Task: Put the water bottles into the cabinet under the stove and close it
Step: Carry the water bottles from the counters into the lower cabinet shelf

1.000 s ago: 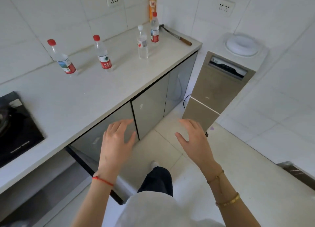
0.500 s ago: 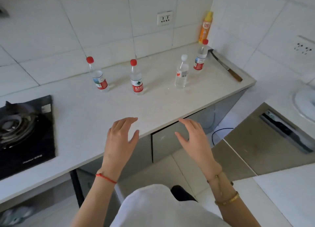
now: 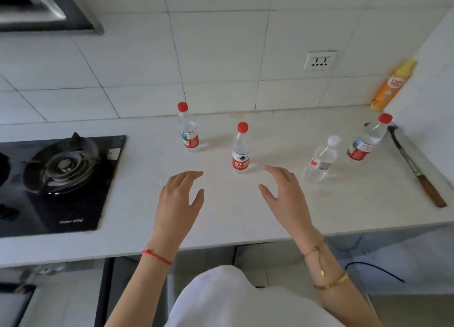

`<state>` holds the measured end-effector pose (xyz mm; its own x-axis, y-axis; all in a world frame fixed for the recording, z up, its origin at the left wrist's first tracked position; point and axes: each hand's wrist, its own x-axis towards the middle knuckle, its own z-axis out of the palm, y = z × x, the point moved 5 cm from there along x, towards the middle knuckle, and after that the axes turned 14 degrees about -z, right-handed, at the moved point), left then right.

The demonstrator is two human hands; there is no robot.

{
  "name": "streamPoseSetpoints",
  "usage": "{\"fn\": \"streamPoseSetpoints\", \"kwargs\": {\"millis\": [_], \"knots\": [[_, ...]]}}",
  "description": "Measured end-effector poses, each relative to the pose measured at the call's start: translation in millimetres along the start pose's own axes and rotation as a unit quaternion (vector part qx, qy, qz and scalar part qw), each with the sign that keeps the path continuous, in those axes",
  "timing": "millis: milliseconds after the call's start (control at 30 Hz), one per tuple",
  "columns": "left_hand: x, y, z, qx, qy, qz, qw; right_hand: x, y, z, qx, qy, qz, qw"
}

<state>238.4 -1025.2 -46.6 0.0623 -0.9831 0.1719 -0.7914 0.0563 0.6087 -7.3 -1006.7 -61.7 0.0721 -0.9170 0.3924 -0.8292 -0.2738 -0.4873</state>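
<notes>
Several clear water bottles stand upright on the white counter (image 3: 235, 218). A red-capped bottle (image 3: 188, 130) is near the back wall, and another red-capped bottle (image 3: 240, 149) stands in front of it. Further right are a white-capped bottle (image 3: 320, 161) and a third red-capped bottle (image 3: 367, 140). My left hand (image 3: 180, 201) hovers over the counter with fingers spread, holding nothing, just left of the middle bottle. My right hand (image 3: 286, 196) hovers, also empty, between that bottle and the white-capped one. The cabinet (image 3: 61, 299) under the stove shows at the lower left, open.
A black gas stove (image 3: 63, 179) sits at the counter's left, with a range hood (image 3: 46, 7) above it. A knife (image 3: 415, 167) with a wooden handle lies at the right end. An orange spray bottle (image 3: 393, 86) stands in the back corner. A wall socket (image 3: 319, 60) is above.
My view has risen from the floor and cabinet doors to the countertop. Both hands have moved forward over the counter, closer to the bottles.
</notes>
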Motion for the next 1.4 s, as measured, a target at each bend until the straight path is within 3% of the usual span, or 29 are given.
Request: {"fn": "streamPoseSetpoints", "kwargs": {"millis": [200, 467, 800, 1067, 1400], "knots": [[55.0, 4.0, 3.7, 0.011, 0.052, -0.036, 0.998, 83.4, 26.3, 13.4, 0.026, -0.011, -0.045, 0.999], [158.1, 1.8, -0.1, 0.024, 0.089, -0.041, 0.995, 160.3, 34.1, 47.8, 0.042, -0.038, -0.043, 0.997], [280.9, -33.0, 44.4, 0.069, -0.013, -0.073, 0.995, 177.2, 47.5, 83.5, 0.024, -0.058, 0.037, 0.997], [305.7, -47.3, 63.3, 0.033, -0.079, -0.083, 0.993, 175.8, 46.7, 86.9, 0.008, -0.050, 0.063, 0.997], [274.1, -40.2, 35.0, -0.020, -0.005, -0.032, 0.999, 167.2, 34.8, 80.5, -0.012, -0.030, 0.069, 0.997]]}}
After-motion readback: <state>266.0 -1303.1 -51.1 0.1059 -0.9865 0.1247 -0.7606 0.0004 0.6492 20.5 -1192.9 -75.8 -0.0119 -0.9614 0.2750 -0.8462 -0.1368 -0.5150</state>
